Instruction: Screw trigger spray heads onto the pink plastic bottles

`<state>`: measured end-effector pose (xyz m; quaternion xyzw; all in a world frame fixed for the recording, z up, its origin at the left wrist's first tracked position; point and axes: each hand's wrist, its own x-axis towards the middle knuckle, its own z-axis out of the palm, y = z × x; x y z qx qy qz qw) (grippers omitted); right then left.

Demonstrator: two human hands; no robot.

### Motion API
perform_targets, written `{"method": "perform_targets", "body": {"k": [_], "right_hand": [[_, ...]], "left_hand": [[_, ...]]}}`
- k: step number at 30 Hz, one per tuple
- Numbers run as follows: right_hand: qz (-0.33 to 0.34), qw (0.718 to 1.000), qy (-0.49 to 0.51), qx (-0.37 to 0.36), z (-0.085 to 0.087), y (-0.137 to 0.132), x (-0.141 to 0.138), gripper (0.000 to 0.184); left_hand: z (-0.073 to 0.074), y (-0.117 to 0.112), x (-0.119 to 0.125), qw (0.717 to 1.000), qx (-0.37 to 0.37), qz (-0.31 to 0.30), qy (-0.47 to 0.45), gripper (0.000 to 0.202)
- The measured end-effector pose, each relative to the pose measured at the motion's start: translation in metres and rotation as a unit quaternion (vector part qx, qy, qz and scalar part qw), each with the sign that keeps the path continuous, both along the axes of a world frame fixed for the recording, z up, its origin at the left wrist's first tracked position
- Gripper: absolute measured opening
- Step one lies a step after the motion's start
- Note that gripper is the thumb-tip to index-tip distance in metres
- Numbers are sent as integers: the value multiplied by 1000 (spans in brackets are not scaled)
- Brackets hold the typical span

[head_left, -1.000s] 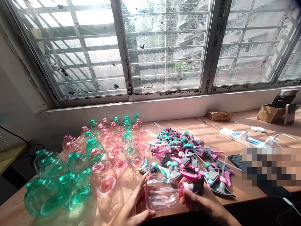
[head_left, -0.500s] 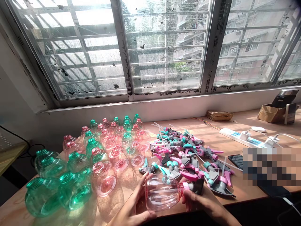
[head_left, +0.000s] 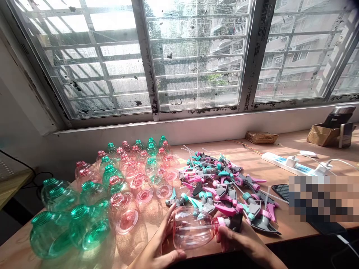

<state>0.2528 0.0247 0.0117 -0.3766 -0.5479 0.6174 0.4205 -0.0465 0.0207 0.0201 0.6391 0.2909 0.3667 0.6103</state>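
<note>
— Wooden worktop (head_left: 283, 145) below a wide barred window, in strong sun. What sits on it?

— At left, a crowd of upright, uncapped bottles: green bottles (head_left: 84, 224) nearest, pink bottles (head_left: 134, 179) behind. At centre, a heap of loose trigger sprayers (head_left: 224, 183) in pink, teal and grey.

— And the hands?

— Both are at the near edge, sharing one clear pink bottle (head_left: 193, 231) that lies on its side. I can't tell whether it rests on the wood or is held just above it. Its long axis runs left to right, with the base toward the left hand (head_left: 159, 249) and the neck toward the right hand (head_left: 241, 243).

— How are the fingers set?

— The left fingers (head_left: 168, 224) curl round the base end, thumb underneath. The right hand is clenched on the grey trigger sprayer head (head_left: 234, 221), which meets the neck at a pink collar. The bottle lies between the two hands and touches both. The right hand is the one at the joint.
</note>
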Motion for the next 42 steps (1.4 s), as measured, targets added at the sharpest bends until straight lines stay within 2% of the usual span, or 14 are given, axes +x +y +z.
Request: {"method": "perform_targets", "body": {"k": [5, 11, 17, 25, 31, 37, 42], "right_hand": [[-12, 1000, 5, -9, 1, -1, 0, 46], [-15, 1000, 3, -8, 1, -1, 0, 48], [-7, 1000, -15, -10, 1, -1, 1, 50], [-23, 1000, 16, -13, -3, -1, -1, 46], [-7, 1000, -9, -7, 1, -1, 0, 49], [-2, 1000, -22, -3, 3, 0, 1, 53], [-14, 1000, 6, -14, 1, -1, 0, 49]], "left_hand": [[-5, 3, 2, 999, 34, -11, -24, 92], [-6, 5, 1, 999, 22, -43, -24, 90], [-8, 5, -2, 999, 33, -5, 6, 90], [-4, 5, 1, 999, 10, -36, -37, 88], [3, -2, 1, 1000, -23, 4, -1, 87], [11, -1, 4, 999, -29, -21, -9, 91], [7, 2, 3, 999, -20, -11, -23, 98]]}}
